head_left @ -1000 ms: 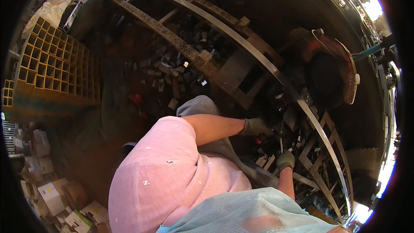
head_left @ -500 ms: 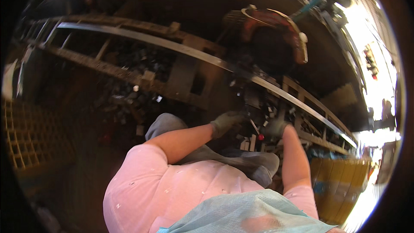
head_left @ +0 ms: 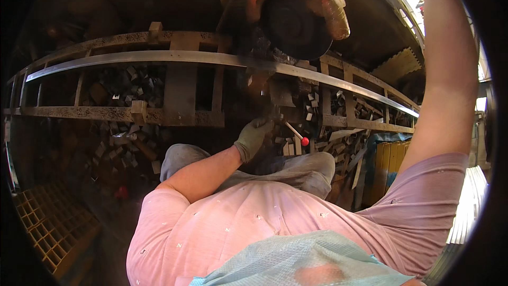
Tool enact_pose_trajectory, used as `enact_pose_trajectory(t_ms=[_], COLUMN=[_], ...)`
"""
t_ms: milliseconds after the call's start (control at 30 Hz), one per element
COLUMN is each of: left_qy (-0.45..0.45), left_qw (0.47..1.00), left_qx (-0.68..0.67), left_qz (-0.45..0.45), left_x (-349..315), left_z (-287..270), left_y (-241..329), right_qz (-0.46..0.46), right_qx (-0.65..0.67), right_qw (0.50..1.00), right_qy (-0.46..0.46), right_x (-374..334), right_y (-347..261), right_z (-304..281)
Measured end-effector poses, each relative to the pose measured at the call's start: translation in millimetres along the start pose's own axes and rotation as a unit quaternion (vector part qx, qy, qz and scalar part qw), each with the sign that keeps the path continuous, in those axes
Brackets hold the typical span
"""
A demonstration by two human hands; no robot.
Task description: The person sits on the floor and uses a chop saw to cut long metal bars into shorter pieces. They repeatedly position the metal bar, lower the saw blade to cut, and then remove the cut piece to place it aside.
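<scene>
My left hand [head_left: 252,139], in a grey-green glove, reaches in below a long metal bar [head_left: 211,58]. Its fingers curl at a dark part near the clamp, and what they hold is lost in shadow. Beside it a thin lever with a red knob [head_left: 305,141] sticks out. My right arm [head_left: 448,69] stretches up along the right side, its hand beyond the top edge. Across the slotted frame [head_left: 106,113] lies the bar, passing under a cut-off saw with a dark round blade [head_left: 292,26] and a worn red guard [head_left: 337,18].
Short metal offcuts [head_left: 114,148] lie heaped under and in front of the frame. More strips [head_left: 352,153] lie at the right, by a yellow-brown box [head_left: 389,161]. At the lower left stands a yellow grid [head_left: 45,212]. My bent knees [head_left: 312,172] are close to the frame.
My right hand has left the red-knobbed lever and gone up out of view. The view has shifted, and the saw appears farther left and higher. My left hand stays near the clamp.
</scene>
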State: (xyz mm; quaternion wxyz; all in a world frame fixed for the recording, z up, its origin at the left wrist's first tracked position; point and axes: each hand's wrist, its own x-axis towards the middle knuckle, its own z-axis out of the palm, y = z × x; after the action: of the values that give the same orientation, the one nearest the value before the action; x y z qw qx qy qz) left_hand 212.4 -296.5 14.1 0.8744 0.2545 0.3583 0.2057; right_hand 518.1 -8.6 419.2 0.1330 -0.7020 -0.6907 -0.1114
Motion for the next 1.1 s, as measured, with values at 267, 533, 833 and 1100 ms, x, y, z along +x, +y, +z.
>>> enact_pose_trajectory(t_ms=[267, 533, 833, 1100], left_qy=[0.007, 0.072, -0.007, 0.013], left_qw=[0.999, 0.994, 0.997, 0.996], left_qx=[0.008, 0.029, 0.063, 0.052], left_qz=[-0.040, -0.073, 0.047, 0.065], left_x=[2.6, 3.2, 6.9, 5.7], left_z=[-1.6, 3.6, -1.7, -2.4], left_y=[2.9, 4.0, -2.6, -7.8], right_qz=[-0.005, -0.048, -0.086, -0.102], right_qx=[-0.097, -0.146, -0.302, -0.437], right_qw=[0.995, 0.987, 0.942, 0.872], right_qy=[-0.014, 0.042, 0.121, 0.194], right_x=[27.6, 3.1, -51.1, -87.7], right_y=[-3.5, 3.0, 16.3, 24.4], right_z=[28.5, 3.9, -41.7, -78.8])
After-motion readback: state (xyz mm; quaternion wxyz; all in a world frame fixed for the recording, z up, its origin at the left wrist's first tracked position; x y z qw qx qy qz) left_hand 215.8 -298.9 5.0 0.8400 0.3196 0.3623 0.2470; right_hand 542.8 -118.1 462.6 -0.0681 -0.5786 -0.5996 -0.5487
